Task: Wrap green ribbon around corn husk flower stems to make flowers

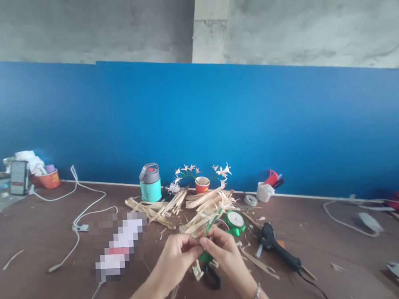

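Note:
My left hand (176, 256) and my right hand (222, 251) meet above the brown table (42, 273), both pinched on a thin green ribbon strip (208, 227) that runs up between the fingertips. A spool of green ribbon (235, 222) lies just behind my right hand. Dried straw-coloured husk strips (202, 207) are heaped behind both hands. Scissors (211, 276) lie under my wrists, partly hidden.
A black glue gun (278, 248) lies right of my hands. At the back stand a teal flask (150, 182), a red cup with small husk flowers (202, 183), a white cup with tools (265, 190) and a tape roll (251, 200). White cables (79, 214) trail left.

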A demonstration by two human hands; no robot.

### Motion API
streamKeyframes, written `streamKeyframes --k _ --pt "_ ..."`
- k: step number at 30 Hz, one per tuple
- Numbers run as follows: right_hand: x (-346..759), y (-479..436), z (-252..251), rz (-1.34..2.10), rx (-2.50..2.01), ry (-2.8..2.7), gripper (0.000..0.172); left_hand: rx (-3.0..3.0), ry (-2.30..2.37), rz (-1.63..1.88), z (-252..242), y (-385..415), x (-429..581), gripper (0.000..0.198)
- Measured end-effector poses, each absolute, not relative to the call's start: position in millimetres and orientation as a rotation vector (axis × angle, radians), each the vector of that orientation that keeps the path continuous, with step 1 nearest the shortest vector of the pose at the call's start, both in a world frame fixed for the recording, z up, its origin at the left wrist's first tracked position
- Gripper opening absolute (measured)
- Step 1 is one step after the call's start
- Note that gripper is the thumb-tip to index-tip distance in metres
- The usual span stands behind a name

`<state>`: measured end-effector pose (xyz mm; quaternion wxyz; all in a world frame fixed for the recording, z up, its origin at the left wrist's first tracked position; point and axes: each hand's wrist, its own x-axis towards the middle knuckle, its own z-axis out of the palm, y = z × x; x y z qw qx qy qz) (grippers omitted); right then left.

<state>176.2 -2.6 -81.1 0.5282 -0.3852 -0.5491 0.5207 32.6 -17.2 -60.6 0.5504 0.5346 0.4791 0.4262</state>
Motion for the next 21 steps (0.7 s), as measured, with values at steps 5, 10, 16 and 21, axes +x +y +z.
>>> streamKeyframes --k 5,10,16,21 --pt "181 -2 -73 1.367 -0.922 -1.258 0.04 1.181 1.032 0.945 -62 -16 32 0.03" --pt "177 -1 -81 1.172 -1.013 -1.257 0.041 1.423 1.182 1.022 -69 -15 35 0.027" --pt "172 -3 -88 1.0 -1.106 -1.233 0.036 1.647 1.296 1.192 -71 -20 39 0.02" --pt "178 -3 -82 1.004 -0.975 -1.403 0.025 1.356 1.153 1.175 -65 -18 39 0.022"
